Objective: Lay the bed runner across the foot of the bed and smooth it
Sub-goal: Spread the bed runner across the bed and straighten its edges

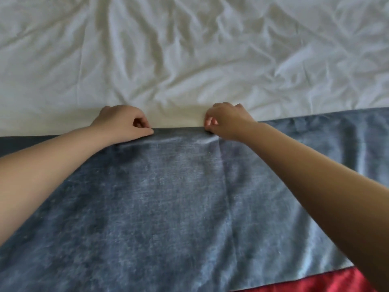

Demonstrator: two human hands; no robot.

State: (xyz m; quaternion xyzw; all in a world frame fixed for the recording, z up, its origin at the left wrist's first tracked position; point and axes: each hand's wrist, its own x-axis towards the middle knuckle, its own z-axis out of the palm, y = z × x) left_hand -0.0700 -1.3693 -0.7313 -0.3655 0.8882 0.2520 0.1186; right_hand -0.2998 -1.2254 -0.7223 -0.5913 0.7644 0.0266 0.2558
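Note:
A grey-blue velvety bed runner [168,207] lies spread across the near part of the bed, over a wrinkled white sheet [189,60]. My left hand [122,122] pinches the runner's far edge left of centre. My right hand [226,120] pinches the same edge a little to the right, fingers curled. Between the hands the edge runs nearly straight. Small creases fan out from the right hand's grip. Both forearms reach across the runner.
The white sheet beyond the runner is heavily creased. A red fabric [336,281] shows at the bottom right, past the runner's near edge. The runner continues out of view at both sides.

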